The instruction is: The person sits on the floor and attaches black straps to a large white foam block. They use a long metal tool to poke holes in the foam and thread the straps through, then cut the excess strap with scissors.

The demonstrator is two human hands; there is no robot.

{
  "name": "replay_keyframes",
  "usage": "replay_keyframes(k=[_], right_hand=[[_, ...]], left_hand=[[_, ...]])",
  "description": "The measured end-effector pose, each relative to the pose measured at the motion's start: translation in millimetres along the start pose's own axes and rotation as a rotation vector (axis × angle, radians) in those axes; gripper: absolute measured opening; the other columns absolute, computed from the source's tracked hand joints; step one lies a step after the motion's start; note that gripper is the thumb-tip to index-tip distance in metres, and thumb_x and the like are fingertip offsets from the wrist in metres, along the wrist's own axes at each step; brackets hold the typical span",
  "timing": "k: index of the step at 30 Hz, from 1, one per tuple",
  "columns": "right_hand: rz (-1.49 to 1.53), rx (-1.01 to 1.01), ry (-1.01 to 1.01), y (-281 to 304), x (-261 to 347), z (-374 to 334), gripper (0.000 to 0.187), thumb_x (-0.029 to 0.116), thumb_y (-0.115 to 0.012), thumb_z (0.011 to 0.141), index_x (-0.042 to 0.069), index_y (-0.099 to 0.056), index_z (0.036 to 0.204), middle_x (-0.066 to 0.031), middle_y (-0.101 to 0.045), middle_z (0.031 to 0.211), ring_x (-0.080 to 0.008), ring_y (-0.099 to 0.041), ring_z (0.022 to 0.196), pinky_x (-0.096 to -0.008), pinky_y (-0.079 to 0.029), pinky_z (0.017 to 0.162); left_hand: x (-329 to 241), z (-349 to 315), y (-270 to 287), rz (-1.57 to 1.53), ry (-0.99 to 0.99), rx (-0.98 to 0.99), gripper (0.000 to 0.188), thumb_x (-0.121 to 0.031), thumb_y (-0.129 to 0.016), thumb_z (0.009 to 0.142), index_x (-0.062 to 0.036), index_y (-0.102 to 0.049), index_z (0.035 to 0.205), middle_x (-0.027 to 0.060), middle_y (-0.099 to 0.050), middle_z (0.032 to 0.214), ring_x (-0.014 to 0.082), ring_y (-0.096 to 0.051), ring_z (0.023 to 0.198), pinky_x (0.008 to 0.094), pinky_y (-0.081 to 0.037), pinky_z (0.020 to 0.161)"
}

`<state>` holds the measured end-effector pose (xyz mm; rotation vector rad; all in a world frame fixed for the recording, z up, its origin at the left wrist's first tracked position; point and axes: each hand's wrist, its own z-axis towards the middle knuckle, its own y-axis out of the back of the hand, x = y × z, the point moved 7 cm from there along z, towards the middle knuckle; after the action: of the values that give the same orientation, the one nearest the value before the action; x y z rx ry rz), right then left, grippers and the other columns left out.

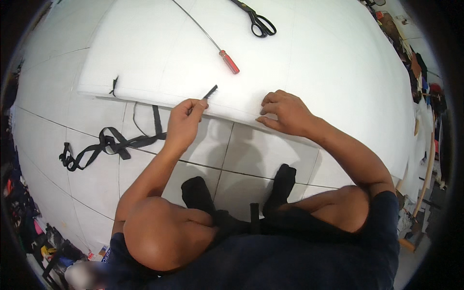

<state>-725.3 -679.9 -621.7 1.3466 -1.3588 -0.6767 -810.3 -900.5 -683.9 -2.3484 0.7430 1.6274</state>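
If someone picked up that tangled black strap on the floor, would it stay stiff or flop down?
The black strap would probably flop: it lies in loose loops and folds on the white tiled floor. It looks thin and flat, so likely light and unlikely to roll.

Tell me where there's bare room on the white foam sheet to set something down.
The widest free patch on the foam sheet lies right of the scissors, beyond the right hand. Another lies left of the screwdriver. It's crowded at the near edge, where the left hand holds a black strap.
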Motion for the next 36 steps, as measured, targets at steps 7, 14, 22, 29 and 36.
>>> replay_keyframes(k=[7, 14, 22, 29, 36], right_hand=[[0.966, 0.069, -0.288, 23, 26, 42, 0.036, 0.025, -0.07, 0.092, 0.002, -0.063, 0.119, -0.0093, -0.067, 0.09, -0.0172, -0.063, 0.083, -0.0329, -0.05, 0.071], [0.609, -0.157, 0.007, 17, 3, 80, 0.022, 0.022, -0.066, 0.092, 0.003, -0.069, 0.102, -0.0114, -0.069, 0.089, -0.0226, -0.064, 0.08, -0.0371, -0.051, 0.073], [0.163, -0.311, 0.243, -4, 12, 104, 0.019, 0.021, -0.061, 0.093, 0.003, -0.057, 0.091, -0.012, -0.062, 0.088, -0.0306, -0.062, 0.087, -0.0433, -0.052, 0.075], [0.14, -0.162, 0.14, -9, 6, 112, 0.024, 0.028, -0.061, 0.093, 0.005, -0.058, 0.095, -0.0131, -0.063, 0.087, -0.0269, -0.065, 0.083, -0.0406, -0.052, 0.071], [0.101, -0.419, -0.097, 48, -26, 144, 0.048, 0.039, -0.064, 0.091, 0.003, -0.058, 0.122, -0.0164, -0.066, 0.09, -0.0263, -0.068, 0.086, -0.0362, -0.054, 0.073]], left_hand=[[2, -3, -45, -0.323, 0.137, 0.131, 0.027, -0.029, -0.059, 0.098, -0.0029, -0.067, 0.099, -0.0043, -0.048, 0.067, 0.005, -0.04, 0.06, 0.0208, -0.033, 0.054], [4, -7, -53, -0.342, 0.224, 0.028, 0.03, -0.033, -0.06, 0.098, -0.0036, -0.064, 0.093, -0.0056, -0.044, 0.066, 0.005, -0.036, 0.055, 0.0207, -0.029, 0.048], [37, -13, -52, -0.479, 0.472, -0.168, 0.044, -0.04, -0.073, 0.089, -0.0066, -0.045, 0.087, -0.0032, -0.043, 0.066, 0.0045, -0.033, 0.048, 0.023, -0.025, 0.041], [53, 1, -57, -0.483, 0.499, -0.303, 0.071, -0.041, -0.08, 0.081, 0.0011, -0.033, 0.113, 0.0062, -0.047, 0.08, 0.008, -0.038, 0.052, 0.0247, -0.033, 0.042], [55, 9, -67, -0.536, 0.423, -0.347, 0.098, -0.04, -0.075, 0.082, 0.0094, -0.013, 0.14, 0.0266, -0.04, 0.129, 0.0308, -0.049, 0.119, 0.0413, -0.056, 0.079]])
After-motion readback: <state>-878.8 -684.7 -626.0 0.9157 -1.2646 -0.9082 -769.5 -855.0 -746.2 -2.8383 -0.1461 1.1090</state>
